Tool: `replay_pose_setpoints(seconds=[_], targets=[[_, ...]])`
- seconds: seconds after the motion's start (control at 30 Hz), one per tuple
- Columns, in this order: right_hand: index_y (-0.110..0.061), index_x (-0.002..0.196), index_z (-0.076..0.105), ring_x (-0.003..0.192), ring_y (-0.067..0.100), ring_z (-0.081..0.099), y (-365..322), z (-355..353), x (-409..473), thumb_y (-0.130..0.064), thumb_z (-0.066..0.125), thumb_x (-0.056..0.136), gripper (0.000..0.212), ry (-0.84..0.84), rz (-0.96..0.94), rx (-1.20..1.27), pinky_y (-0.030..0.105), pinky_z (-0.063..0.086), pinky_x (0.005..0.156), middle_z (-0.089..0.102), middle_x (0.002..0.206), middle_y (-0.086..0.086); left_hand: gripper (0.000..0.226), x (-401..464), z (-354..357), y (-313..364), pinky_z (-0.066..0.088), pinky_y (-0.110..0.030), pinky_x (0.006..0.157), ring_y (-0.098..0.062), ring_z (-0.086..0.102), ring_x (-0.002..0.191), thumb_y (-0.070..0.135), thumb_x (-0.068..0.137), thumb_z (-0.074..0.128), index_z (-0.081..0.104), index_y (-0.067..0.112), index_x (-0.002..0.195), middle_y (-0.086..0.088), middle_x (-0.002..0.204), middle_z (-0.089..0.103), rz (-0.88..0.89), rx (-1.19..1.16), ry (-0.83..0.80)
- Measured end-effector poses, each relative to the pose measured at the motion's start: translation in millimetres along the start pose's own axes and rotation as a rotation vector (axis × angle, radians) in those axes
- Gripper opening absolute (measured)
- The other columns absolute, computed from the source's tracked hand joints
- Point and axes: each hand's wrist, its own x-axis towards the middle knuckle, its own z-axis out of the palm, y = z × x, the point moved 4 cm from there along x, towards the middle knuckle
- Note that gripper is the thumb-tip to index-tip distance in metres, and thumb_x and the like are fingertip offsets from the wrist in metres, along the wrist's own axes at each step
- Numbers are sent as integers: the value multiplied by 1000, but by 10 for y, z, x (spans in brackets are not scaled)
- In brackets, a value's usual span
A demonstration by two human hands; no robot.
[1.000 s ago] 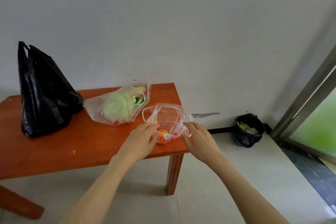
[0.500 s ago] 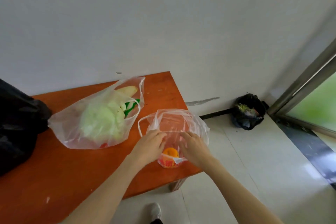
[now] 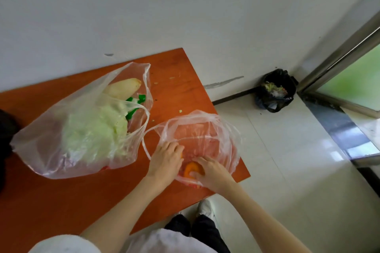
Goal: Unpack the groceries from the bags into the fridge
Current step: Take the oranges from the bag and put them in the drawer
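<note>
A small clear plastic bag (image 3: 205, 129) lies open near the right front corner of the orange-brown table (image 3: 61, 201). An orange fruit (image 3: 191, 167) sits at its bottom. My right hand (image 3: 213, 172) curls its thumb and fingers round that fruit. My left hand (image 3: 166, 162) grips the bag's left side, with a sliver of something orange at its fingertips. Left of them lies a bigger clear bag (image 3: 41, 150) with a pale green cabbage (image 3: 92, 129), a white radish (image 3: 123, 88) and something bright green (image 3: 135, 102). No fridge is in view.
A black bag (image 3: 6, 129) shows at the left edge of the table. On the tiled floor by the wall stands a black rubbish bag (image 3: 275, 90), next to a metal door frame (image 3: 339, 53). My feet (image 3: 205, 207) are below the table's front edge.
The view has closed in and tilted down over the table. Both hands have gone deeper into the small bag, and my right hand has closed round the orange fruit.
</note>
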Motion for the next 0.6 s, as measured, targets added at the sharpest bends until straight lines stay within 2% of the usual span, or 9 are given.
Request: replay_pose_setpoints(seconds=[0.07,0.17,0.27,0.43,0.6], targets=[[-26,141,34,126,28,43,8,75,48,-44,59,84,65,-67,-21,-35,38,40,102,39,143,4,48,-46,23,-78,38,-38,105,-25,45,125,34,79,69,54,16,121,-4,130,53,-56,5,-40],[-27,141,28,124,29,40,24,144,93,-37,65,78,74,-119,-64,-85,39,40,101,38,139,5,67,-58,68,-190,39,-38,106,-28,35,133,38,81,65,35,20,138,-7,142,38,-127,0,-101],[-24,143,26,122,28,39,10,129,118,-34,67,78,78,-153,-90,-110,39,40,102,38,135,7,76,-11,117,-207,42,-39,102,-31,35,133,37,82,65,24,21,144,-11,145,34,-146,23,-147],[-20,137,35,113,30,49,-2,47,109,-35,63,79,67,-97,-115,-56,37,44,94,48,126,9,73,94,150,-177,46,-35,94,-28,44,125,40,81,65,26,24,141,-8,141,37,-157,56,-186],[-18,139,33,113,29,51,63,-179,109,-35,62,80,68,19,-90,26,33,45,92,46,130,9,70,119,-9,-144,46,-32,90,-23,43,125,37,79,66,31,25,139,-1,139,40,-124,-88,-144]])
